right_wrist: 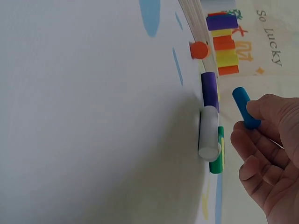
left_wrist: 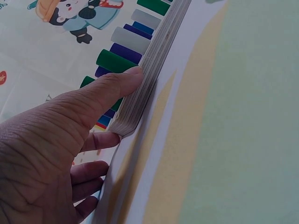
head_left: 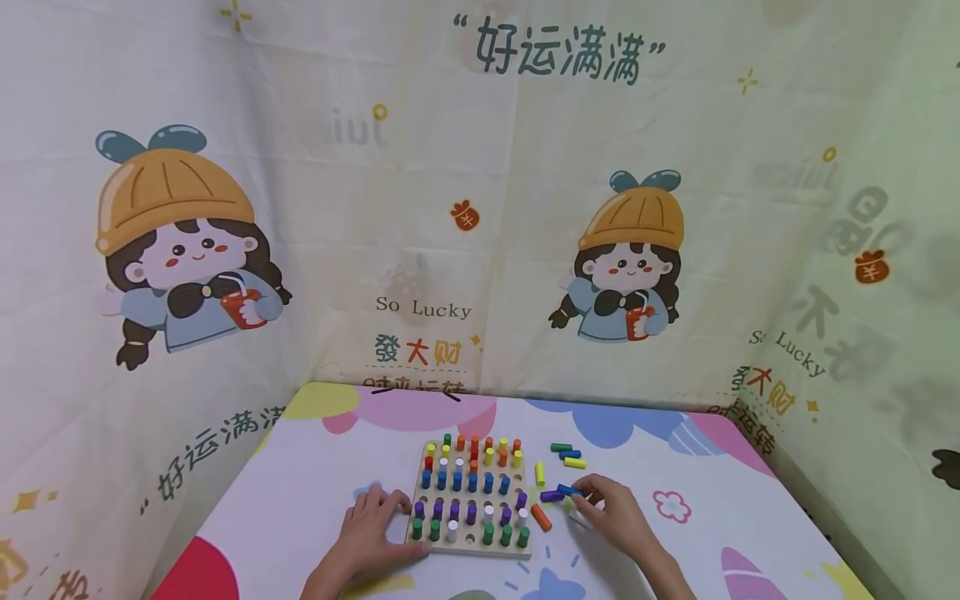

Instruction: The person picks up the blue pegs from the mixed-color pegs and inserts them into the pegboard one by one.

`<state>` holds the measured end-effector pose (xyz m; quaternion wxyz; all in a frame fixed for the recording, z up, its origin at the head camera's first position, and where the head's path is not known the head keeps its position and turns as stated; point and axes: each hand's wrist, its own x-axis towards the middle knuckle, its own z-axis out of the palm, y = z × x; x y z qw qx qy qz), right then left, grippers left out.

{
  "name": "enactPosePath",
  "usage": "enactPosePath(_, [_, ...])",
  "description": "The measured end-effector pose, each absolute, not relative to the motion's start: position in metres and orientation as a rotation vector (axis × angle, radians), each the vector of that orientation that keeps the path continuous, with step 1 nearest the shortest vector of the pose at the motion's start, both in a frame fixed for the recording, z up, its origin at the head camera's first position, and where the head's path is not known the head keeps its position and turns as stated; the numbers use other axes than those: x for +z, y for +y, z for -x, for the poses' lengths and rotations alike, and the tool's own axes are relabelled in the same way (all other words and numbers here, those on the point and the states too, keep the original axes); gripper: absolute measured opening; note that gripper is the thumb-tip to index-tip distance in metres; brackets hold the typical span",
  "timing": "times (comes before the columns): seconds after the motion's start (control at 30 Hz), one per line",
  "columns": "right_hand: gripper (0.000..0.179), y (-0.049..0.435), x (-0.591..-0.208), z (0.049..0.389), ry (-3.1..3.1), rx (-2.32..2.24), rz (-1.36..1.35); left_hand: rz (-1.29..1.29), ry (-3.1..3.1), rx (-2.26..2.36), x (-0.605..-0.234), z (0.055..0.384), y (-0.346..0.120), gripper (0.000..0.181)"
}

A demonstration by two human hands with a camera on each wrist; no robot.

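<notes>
A wooden pegboard [head_left: 468, 546] lies on the table, with rows of coloured pegs standing in its holes. My left hand [head_left: 369, 525] holds the board's near left corner; in the left wrist view the thumb [left_wrist: 133, 79] presses along its edge and a finger touches the corner. Right of the board, my right hand [head_left: 611, 510] pinches a blue peg [right_wrist: 245, 107] between thumb and fingers, raised above the table. Below it in the right wrist view lie a white peg [right_wrist: 209, 133], a purple peg [right_wrist: 210, 88] and a green peg [right_wrist: 216, 166].
Loose pegs lie right of the board: an orange peg [head_left: 541, 517], a yellow peg [head_left: 539, 474], another yellow peg [head_left: 574, 463], a blue one [head_left: 570, 454] and a green one [head_left: 561, 447]. A patterned cloth [head_left: 510, 250] hangs around the table [head_left: 720, 475] on the back and sides.
</notes>
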<state>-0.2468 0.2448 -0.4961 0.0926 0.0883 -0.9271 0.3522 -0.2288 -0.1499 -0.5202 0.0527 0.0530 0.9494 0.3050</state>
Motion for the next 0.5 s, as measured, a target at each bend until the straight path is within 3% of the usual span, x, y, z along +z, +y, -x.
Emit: enactPosePath(0.5, [0.01,0.224,-0.501,0.253,-2.77,1.047,-0.338,-0.143,2.881,0.917,-0.521,0.229,-0.148,0.061])
